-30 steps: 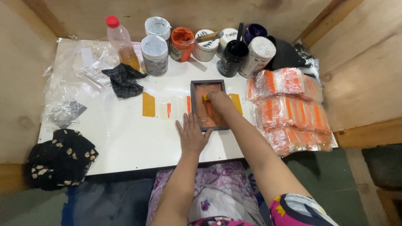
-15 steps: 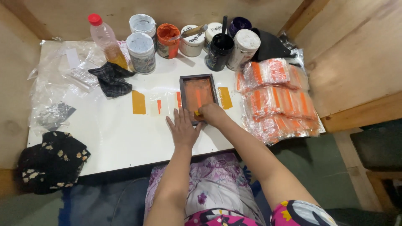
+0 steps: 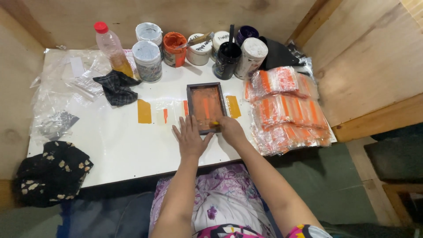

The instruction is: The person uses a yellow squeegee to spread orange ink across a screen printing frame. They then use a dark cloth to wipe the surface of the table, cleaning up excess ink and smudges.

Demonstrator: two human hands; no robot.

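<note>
Single head-worn camera, looking steeply down over white table (image 3: 119, 150) from near edge. Faces wooden back wall (image 3: 176, 13), paint pots (image 3: 176, 48) at far side. Moderately close: whole tabletop fits, lap at bottom. Slight tilt, probably. No second view to overlap.

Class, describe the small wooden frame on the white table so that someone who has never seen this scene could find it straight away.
Start at the white table, then look right of its middle, in front of the row of paint pots. The frame lies flat there, with the left hand and right hand at its near edge. It is the only dark-rimmed rectangle, its inside smeared orange.
</note>
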